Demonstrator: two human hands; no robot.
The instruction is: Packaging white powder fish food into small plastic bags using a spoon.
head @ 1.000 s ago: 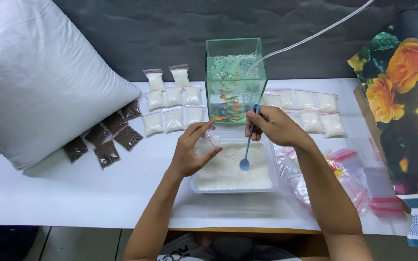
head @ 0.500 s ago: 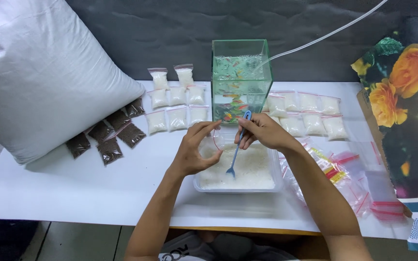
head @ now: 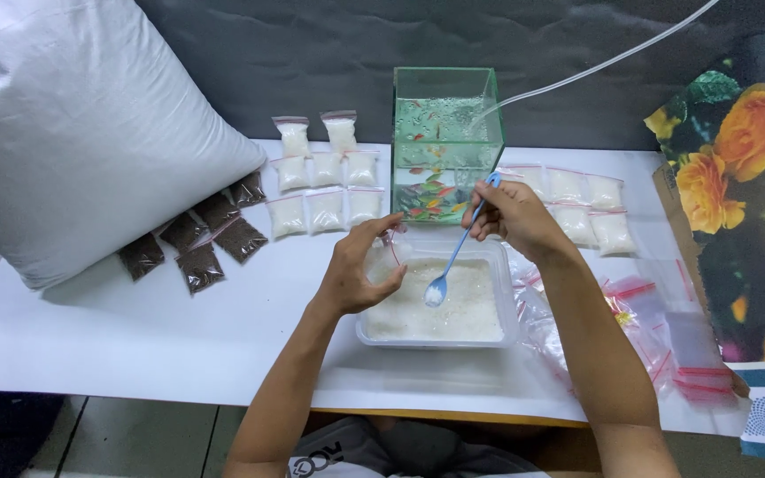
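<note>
Your blue spoon [head: 456,252] is tipped bowl-down into the clear plastic tray [head: 506,329], its bowl loaded with white grains and sitting right at the surface of the white granules [head: 467,305] that fill the tray bottom. The tray rests on the white table [head: 135,327], straight in front of you, near the front edge.

Your right hand [head: 515,217] pinches the top of the spoon handle between thumb and fingers, clenched on it, just above the tray's far rim. Your left hand [head: 360,265] is curled around a small clear zip bag [head: 390,252] at the tray's left far corner, fingers closed on it, holding it upright beside the spoon; how far its mouth gapes, you can't tell from here.

Just behind the tray stands a small glass fish tank [head: 444,142] with little colourful fish in the water, and a clear tube [head: 595,66] runs off from it to the upper right. Left of the tank lie rows of filled white packets [head: 325,190]; more filled packets [head: 591,208] sit to its right. Farther left, dark brown packets [head: 201,239] fan out beside a big white sack [head: 73,133]. On your right, beside the tray, a heap of empty zip bags [head: 639,310] with red strips sprawls across the table, with a floral cloth [head: 737,195] beyond it.
</note>
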